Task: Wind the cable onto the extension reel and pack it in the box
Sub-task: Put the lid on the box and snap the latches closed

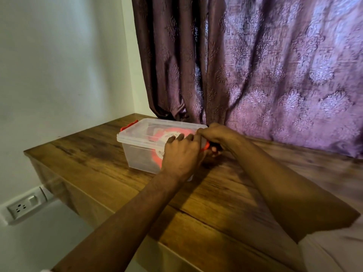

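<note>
A clear plastic box (137, 152) with its lid (145, 132) on stands on the wooden table. Through the plastic I see the orange and white extension reel (169, 134) inside. An orange latch (128, 125) sticks up at the box's far left end. My left hand (181, 156) rests flat on the lid's near right corner, fingers spread. My right hand (216, 134) curls over the right end of the box, its fingers around the orange latch (206, 147) there. The cable is not separately visible.
The wooden table (137, 193) runs along a white wall on the left, with a purple patterned curtain (255, 65) hanging behind the box. A white wall socket (25, 207) sits below the table's left edge.
</note>
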Available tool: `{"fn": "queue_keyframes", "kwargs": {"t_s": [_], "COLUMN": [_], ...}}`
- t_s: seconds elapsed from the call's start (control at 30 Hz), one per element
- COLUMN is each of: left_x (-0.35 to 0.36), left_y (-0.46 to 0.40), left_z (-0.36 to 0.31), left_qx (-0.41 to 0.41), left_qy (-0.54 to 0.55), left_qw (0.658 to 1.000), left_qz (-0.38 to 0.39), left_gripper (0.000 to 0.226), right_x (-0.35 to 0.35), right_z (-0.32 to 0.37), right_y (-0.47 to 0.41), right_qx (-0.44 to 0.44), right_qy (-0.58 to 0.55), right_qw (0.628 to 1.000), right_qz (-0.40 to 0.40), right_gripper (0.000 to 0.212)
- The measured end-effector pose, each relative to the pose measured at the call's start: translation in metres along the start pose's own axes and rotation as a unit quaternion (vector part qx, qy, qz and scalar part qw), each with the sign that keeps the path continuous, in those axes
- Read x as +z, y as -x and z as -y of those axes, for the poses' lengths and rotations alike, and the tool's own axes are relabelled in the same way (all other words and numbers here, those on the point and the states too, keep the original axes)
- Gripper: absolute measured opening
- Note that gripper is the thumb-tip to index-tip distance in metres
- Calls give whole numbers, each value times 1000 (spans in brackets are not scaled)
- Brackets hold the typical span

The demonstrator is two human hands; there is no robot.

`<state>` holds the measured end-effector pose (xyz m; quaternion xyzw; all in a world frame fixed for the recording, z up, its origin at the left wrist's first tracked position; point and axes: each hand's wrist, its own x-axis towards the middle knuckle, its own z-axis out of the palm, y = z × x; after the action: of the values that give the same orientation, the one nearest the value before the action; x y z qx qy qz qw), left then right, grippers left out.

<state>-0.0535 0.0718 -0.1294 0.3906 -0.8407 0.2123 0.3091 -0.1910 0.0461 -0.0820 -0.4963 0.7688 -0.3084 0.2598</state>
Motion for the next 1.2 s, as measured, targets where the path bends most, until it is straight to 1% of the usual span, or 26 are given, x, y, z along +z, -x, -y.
{"fn": "queue_keyframes", "kwargs": {"t_s": [0.1, 0.17, 0.23, 0.3, 0.37, 0.4, 0.47, 0.53, 0.6, 0.67, 0.73, 0.8, 0.87, 0.93, 0.97, 1.03, 1.2], "left_x": [-1, -1, -1, -1, 0, 1, 2, 3, 3, 3, 4, 4, 4, 4, 4, 5, 6], "left_y": [2, 2, 2, 2, 2, 2, 3, 2, 2, 2, 2, 2, 1, 2, 2, 2, 2], "left_z": [-2, -4, -6, -7, -7, -7, -7, -7, -6, -6, -7, -7, -6, -7, -7, -7, -6], "left_qx": [-8, -15, -25, -31, -33, -34, -36, -34, -37, -42, -44, -44, -46, -54, -55, -52, -52], "left_qy": [1, 3, 4, 6, 11, 14, 18, 22, 23, 24, 28, 33, 43, 57, 61, 61, 65], "left_qw": [1000, 1000, 999, 999, 999, 998, 998, 998, 998, 997, 997, 997, 996, 995, 995, 994, 994], "left_qz": [-19, -23, -29, -33, -40, -42, -45, -48, -52, -56, -52, -53, -59, -61, -63, -68, -66], "left_gripper": [45, 42, 40, 39, 40, 40, 40, 38, 37, 36, 36, 35, 32, 32, 32, 32, 33], "right_x": [-1, 4, 11, 20, 27, 29, 30, 29, 29, 31, 32, 30, 30, 31, 31, 32, 33], "right_z": [-5, -16, -29, -37, -36, -33, -26, -22, -21, -19, -17, -14, -11, -7, -6, -5, -11], "right_y": [-1, -2, -6, -13, -21, -23, -27, -29, -31, -30, -28, -26, -27, -29, -30, -33, -39], "right_qx": [11, 13, -13, -75, -155, -188, -224, -213, -199, -196, -198, -198, -187, -177, -179, -185, -204], "right_qy": [-70, -166, -282, -354, -350, -332, -318, -339, -370, -406, -443, -459, -444, -410, -405, -407, -382], "right_qw": [997, 986, 958, 927, 912, 911, 912, 913, 906, 891, 873, 864, 872, 883, 881, 877, 882], "right_qz": [12, -7, -46, -97, -146, -156, -129, -80, -54, -53, -54, -55, -83, -146, -166, -179, -184], "right_gripper": [30, 33, 38, 37, 39, 40, 49, 66, 75, 77, 74, 72, 72, 71, 71, 70, 69]}}
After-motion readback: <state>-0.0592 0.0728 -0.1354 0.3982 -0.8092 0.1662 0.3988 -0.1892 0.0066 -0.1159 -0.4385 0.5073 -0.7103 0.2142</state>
